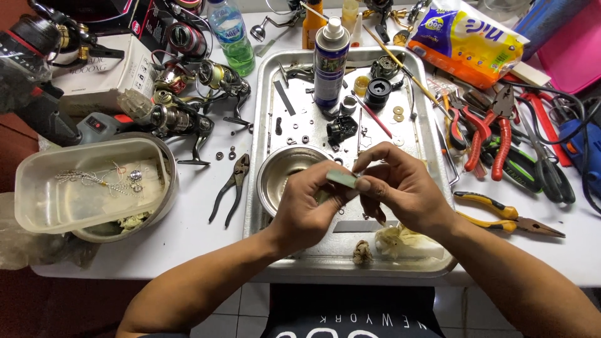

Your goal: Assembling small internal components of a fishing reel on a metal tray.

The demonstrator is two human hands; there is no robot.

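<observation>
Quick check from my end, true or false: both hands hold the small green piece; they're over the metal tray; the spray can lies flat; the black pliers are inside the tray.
1. Both hands, left hand and right hand, hold the small green piece: true.
2. They are over the metal tray: true.
3. The spray can lies flat: false, it stands upright.
4. The black pliers are inside the tray: false, they lie on the table left of it.
</observation>
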